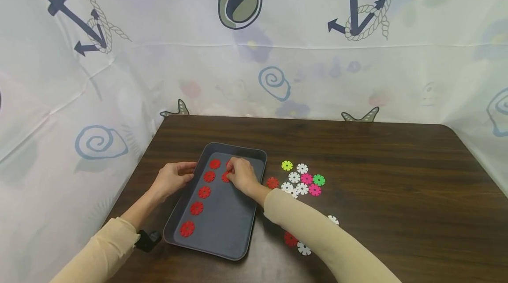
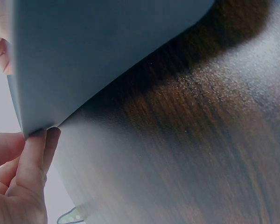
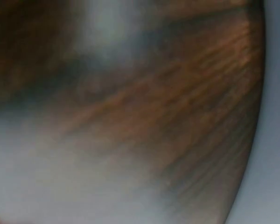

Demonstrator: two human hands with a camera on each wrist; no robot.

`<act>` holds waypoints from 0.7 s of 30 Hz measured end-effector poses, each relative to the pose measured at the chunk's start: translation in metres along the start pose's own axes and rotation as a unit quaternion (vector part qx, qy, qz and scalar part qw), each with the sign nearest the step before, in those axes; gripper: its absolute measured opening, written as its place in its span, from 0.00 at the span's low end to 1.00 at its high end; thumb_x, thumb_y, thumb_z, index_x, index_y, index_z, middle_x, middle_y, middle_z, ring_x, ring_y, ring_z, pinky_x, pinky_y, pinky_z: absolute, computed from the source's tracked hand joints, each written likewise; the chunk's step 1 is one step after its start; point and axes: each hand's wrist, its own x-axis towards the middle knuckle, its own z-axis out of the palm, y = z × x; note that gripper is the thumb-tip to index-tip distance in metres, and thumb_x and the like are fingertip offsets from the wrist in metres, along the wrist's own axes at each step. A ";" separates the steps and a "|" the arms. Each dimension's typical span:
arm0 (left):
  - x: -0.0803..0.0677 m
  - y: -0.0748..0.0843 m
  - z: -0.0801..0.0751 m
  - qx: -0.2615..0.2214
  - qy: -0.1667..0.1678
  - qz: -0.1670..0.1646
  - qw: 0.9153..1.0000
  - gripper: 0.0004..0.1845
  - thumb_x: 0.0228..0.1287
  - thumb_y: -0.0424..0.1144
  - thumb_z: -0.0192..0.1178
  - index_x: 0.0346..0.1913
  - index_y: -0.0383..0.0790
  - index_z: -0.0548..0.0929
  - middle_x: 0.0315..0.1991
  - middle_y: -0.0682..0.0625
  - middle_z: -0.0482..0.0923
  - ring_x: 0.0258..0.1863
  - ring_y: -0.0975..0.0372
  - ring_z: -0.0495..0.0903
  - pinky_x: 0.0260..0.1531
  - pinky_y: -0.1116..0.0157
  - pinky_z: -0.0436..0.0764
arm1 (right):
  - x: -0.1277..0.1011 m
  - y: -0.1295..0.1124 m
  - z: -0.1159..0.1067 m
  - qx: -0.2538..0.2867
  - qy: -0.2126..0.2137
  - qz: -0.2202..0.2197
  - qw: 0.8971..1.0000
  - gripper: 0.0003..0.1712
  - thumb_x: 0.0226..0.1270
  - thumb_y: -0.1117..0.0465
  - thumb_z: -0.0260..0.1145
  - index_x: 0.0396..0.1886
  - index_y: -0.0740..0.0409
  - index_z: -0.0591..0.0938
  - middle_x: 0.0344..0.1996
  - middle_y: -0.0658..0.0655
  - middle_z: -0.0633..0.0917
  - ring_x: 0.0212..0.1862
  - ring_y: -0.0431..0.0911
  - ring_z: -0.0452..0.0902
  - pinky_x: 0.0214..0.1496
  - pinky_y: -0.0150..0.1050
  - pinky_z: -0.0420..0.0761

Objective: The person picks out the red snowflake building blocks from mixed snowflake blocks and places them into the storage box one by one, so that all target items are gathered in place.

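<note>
A dark grey rectangular baking tray [image 1: 226,225] lies on the left part of the table. My left hand [image 1: 171,179] is at its left rim, and in the left wrist view the fairly straight fingers [image 2: 32,156] touch the tray's outer side. Over the upper part of the tray, my right hand [image 1: 243,175] pinches a red notched plastic disc [image 1: 225,177] low over the bottom. Another red disc above it is mostly hidden by that hand. Along the tray's left side runs a column of several red discs [image 1: 204,192]. The right wrist view is blurred and does not show the fingers.
Right of the tray, on the brown wooden table [image 1: 397,186], lies a cluster of white discs [image 1: 302,188] with pink, green, yellow and red ones. Nearer the front, a red disc [image 1: 290,239] and white discs lie partly beneath the right sleeve [image 1: 317,230]. A patterned curtain [image 1: 309,80] hangs behind.
</note>
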 end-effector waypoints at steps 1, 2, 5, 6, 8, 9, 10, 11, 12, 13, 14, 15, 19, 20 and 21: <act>0.000 0.000 0.000 0.001 0.000 -0.001 1.000 0.21 0.64 0.28 0.56 0.59 0.25 0.72 0.55 0.32 0.75 0.51 0.47 0.78 0.41 0.59 0.83 | 0.000 0.000 0.000 0.001 0.002 -0.001 1.000 0.08 0.52 0.67 0.72 0.31 0.59 0.81 0.23 0.51 0.77 0.32 0.42 0.72 0.38 0.36 0.73; 0.000 0.000 0.000 0.001 0.000 -0.001 1.000 0.21 0.64 0.28 0.56 0.59 0.25 0.72 0.55 0.32 0.75 0.51 0.47 0.78 0.41 0.59 0.83 | 0.000 0.000 0.001 0.002 0.003 -0.001 1.000 0.08 0.52 0.67 0.72 0.31 0.59 0.81 0.23 0.51 0.77 0.32 0.42 0.72 0.38 0.36 0.72; -0.001 0.000 0.000 0.003 -0.001 -0.002 1.000 0.21 0.64 0.28 0.56 0.60 0.25 0.72 0.55 0.32 0.75 0.51 0.47 0.78 0.41 0.59 0.83 | -0.001 -0.001 0.001 0.005 0.005 0.002 1.000 0.08 0.52 0.67 0.72 0.31 0.59 0.81 0.23 0.51 0.77 0.33 0.42 0.71 0.39 0.37 0.72; -0.001 0.000 0.000 0.004 -0.001 -0.002 1.000 0.21 0.64 0.28 0.56 0.60 0.25 0.72 0.55 0.32 0.75 0.51 0.47 0.78 0.41 0.59 0.83 | -0.001 -0.001 0.002 0.007 0.006 0.003 1.000 0.08 0.53 0.67 0.72 0.31 0.59 0.81 0.23 0.51 0.77 0.33 0.42 0.71 0.39 0.37 0.72; -0.001 0.000 0.000 0.006 -0.002 -0.002 1.000 0.21 0.64 0.28 0.56 0.60 0.26 0.72 0.55 0.32 0.75 0.52 0.47 0.78 0.41 0.59 0.83 | -0.001 -0.001 0.002 0.009 0.005 0.005 1.000 0.08 0.53 0.67 0.72 0.31 0.59 0.81 0.23 0.50 0.77 0.32 0.42 0.71 0.39 0.36 0.72; -0.001 0.000 0.000 0.005 -0.002 -0.003 1.000 0.21 0.64 0.28 0.56 0.60 0.26 0.72 0.55 0.32 0.75 0.52 0.47 0.78 0.41 0.59 0.83 | -0.001 -0.001 0.002 0.009 0.004 0.005 1.000 0.08 0.53 0.67 0.72 0.31 0.58 0.81 0.23 0.50 0.77 0.32 0.42 0.71 0.38 0.36 0.72; -0.001 0.000 0.000 0.005 -0.003 -0.002 1.000 0.21 0.64 0.28 0.56 0.60 0.25 0.72 0.56 0.32 0.75 0.52 0.47 0.78 0.41 0.59 0.83 | -0.001 -0.001 0.002 0.010 0.004 0.006 1.000 0.08 0.53 0.66 0.72 0.32 0.58 0.81 0.23 0.50 0.77 0.32 0.41 0.70 0.38 0.35 0.72; -0.001 0.000 0.000 0.005 -0.003 -0.001 1.000 0.21 0.64 0.28 0.56 0.60 0.25 0.72 0.56 0.32 0.75 0.52 0.47 0.78 0.41 0.59 0.83 | -0.001 0.000 0.003 0.010 0.004 0.006 1.000 0.08 0.53 0.66 0.72 0.31 0.58 0.81 0.23 0.50 0.77 0.32 0.41 0.70 0.38 0.35 0.72; -0.001 0.000 0.000 0.004 -0.002 -0.001 1.000 0.21 0.64 0.28 0.56 0.60 0.25 0.72 0.55 0.32 0.75 0.52 0.47 0.78 0.41 0.59 0.83 | -0.001 0.000 0.003 0.009 0.005 0.006 1.000 0.08 0.53 0.66 0.72 0.31 0.58 0.81 0.23 0.50 0.77 0.32 0.41 0.70 0.38 0.35 0.72; -0.001 -0.001 0.000 0.004 -0.002 0.001 1.000 0.21 0.64 0.28 0.56 0.60 0.25 0.72 0.55 0.32 0.75 0.52 0.47 0.78 0.41 0.59 0.83 | -0.001 0.000 0.003 0.008 0.006 0.006 1.000 0.08 0.53 0.66 0.72 0.31 0.58 0.80 0.23 0.50 0.77 0.32 0.41 0.70 0.38 0.35 0.72; 0.000 -0.001 0.000 0.006 0.000 0.002 1.000 0.21 0.64 0.28 0.56 0.59 0.25 0.72 0.55 0.32 0.75 0.51 0.47 0.78 0.41 0.60 0.83 | -0.001 0.000 0.004 0.008 0.007 0.006 1.000 0.08 0.53 0.66 0.72 0.31 0.57 0.80 0.23 0.49 0.77 0.32 0.41 0.70 0.38 0.35 0.72; 0.000 -0.001 0.001 0.006 0.001 0.003 1.000 0.21 0.64 0.28 0.56 0.59 0.25 0.73 0.55 0.32 0.75 0.51 0.47 0.78 0.40 0.60 0.83 | -0.001 0.000 0.004 0.007 0.008 0.008 1.000 0.08 0.53 0.65 0.72 0.31 0.57 0.80 0.23 0.49 0.77 0.32 0.40 0.70 0.38 0.35 0.72; 0.000 -0.002 0.000 0.010 0.004 0.005 1.000 0.21 0.63 0.28 0.57 0.59 0.25 0.73 0.55 0.32 0.76 0.51 0.47 0.79 0.40 0.62 0.83 | -0.002 -0.001 0.002 0.016 0.012 0.013 1.000 0.07 0.54 0.64 0.72 0.31 0.57 0.81 0.24 0.49 0.76 0.32 0.40 0.70 0.38 0.34 0.71; 0.000 -0.002 0.000 0.009 0.004 0.004 1.000 0.21 0.63 0.28 0.57 0.59 0.25 0.73 0.55 0.32 0.75 0.51 0.47 0.79 0.40 0.62 0.83 | -0.001 -0.001 0.002 0.022 0.013 0.017 1.000 0.07 0.54 0.64 0.72 0.31 0.57 0.81 0.23 0.49 0.77 0.32 0.40 0.70 0.38 0.34 0.71; 0.000 -0.002 0.000 0.007 0.003 0.003 1.000 0.21 0.64 0.28 0.56 0.59 0.25 0.73 0.55 0.32 0.75 0.51 0.47 0.78 0.40 0.61 0.83 | -0.001 -0.001 0.002 0.029 0.017 0.017 0.999 0.06 0.54 0.65 0.71 0.31 0.57 0.81 0.23 0.50 0.77 0.32 0.40 0.70 0.37 0.34 0.71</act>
